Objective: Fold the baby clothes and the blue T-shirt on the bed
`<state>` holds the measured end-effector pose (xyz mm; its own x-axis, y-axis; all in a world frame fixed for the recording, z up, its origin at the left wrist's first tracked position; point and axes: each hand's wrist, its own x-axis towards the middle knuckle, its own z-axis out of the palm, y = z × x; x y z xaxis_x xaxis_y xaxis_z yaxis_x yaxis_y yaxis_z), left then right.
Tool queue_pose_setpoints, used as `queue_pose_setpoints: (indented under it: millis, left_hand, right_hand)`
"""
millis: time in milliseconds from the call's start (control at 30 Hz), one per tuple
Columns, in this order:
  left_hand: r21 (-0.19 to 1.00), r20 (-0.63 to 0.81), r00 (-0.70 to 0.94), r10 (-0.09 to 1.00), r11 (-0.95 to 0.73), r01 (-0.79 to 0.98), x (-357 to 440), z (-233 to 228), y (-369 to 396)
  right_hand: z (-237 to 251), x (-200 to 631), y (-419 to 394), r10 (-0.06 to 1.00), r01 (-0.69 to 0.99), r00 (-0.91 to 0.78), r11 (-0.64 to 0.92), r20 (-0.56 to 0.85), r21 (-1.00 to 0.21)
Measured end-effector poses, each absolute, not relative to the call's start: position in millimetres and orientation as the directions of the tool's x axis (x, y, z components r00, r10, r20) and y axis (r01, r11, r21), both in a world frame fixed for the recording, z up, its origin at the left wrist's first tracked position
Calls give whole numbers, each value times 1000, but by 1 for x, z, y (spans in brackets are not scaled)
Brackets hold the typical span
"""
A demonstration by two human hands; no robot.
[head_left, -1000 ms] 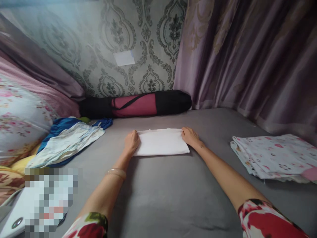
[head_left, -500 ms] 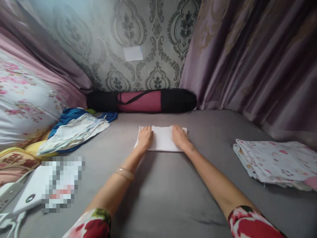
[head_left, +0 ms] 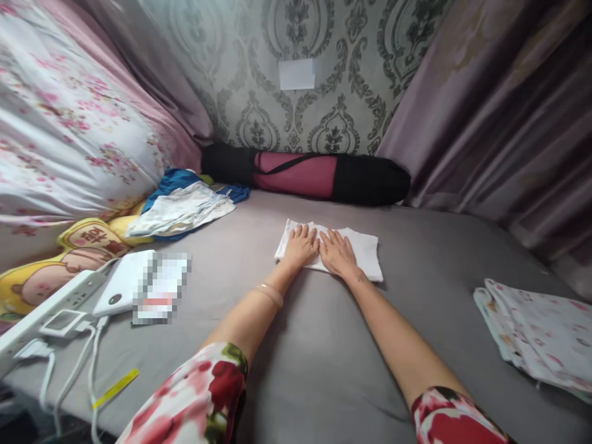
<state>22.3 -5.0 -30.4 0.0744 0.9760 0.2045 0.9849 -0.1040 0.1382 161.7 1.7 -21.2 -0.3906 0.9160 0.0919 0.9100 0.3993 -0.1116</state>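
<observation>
A folded white cloth (head_left: 365, 246) lies on the grey bed sheet (head_left: 324, 345) in front of me. My left hand (head_left: 303, 245) rests flat on its left half, fingers spread and pointing away from me. Close beside it, my right hand (head_left: 338, 251) presses palm down on the middle of the cloth, its fingers also apart. The two hands nearly touch at the thumbs and cover part of the cloth.
A black and maroon roll bag (head_left: 300, 174) lies along the patterned wall. Left are a pile of clothes (head_left: 185, 206), a white power bank (head_left: 127, 280), a power strip (head_left: 60, 302) and cables. At right sits a stack of folded printed cloth (head_left: 546, 333).
My hands have come together from the cloth's two ends toward its middle and now lie flat. The view has turned left, so things appear further right.
</observation>
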Motion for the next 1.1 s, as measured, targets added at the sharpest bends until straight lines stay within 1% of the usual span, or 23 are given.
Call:
queue_pose_setpoints:
  millis: [133, 300, 400, 600, 867, 933, 1033, 1100]
  left_hand:
    - [144, 195, 54, 979, -83, 986, 12, -30, -4]
    - [192, 101, 1, 995, -20, 981, -1, -26, -7]
    - [194, 104, 19, 994, -39, 980, -6, -26, -8]
    - [206, 94, 15, 995, -34, 978, -17, -32, -4]
    - [182, 15, 26, 1000, -29, 983, -38, -32, -4]
    - [151, 35, 25, 999, -30, 988, -37, -28, -8]
    - [48, 171, 41, 984, -49, 998, -25, -21, -17]
    - [14, 234, 78, 969, -84, 996, -10, -17, -24]
  right_hand:
    - [-23, 168, 1, 923, 921, -364, 376, 122, -102]
    - [-26, 192, 1, 952, 952, -270, 286, 143, -105]
    - [-27, 213, -1, 963, 963, -227, 244, 145, -111]
    - [-28, 246, -3, 976, 967, -191, 205, 104, -148]
    - [-31, 253, -2, 988, 975, -131, 142, 77, -172]
    - [-30, 252, -2, 990, 977, -123, 134, 75, -164]
    - [-25, 250, -5, 991, 983, -111, 120, 74, -138]
    - [-20, 243, -9, 992, 991, -72, 83, 101, -108]
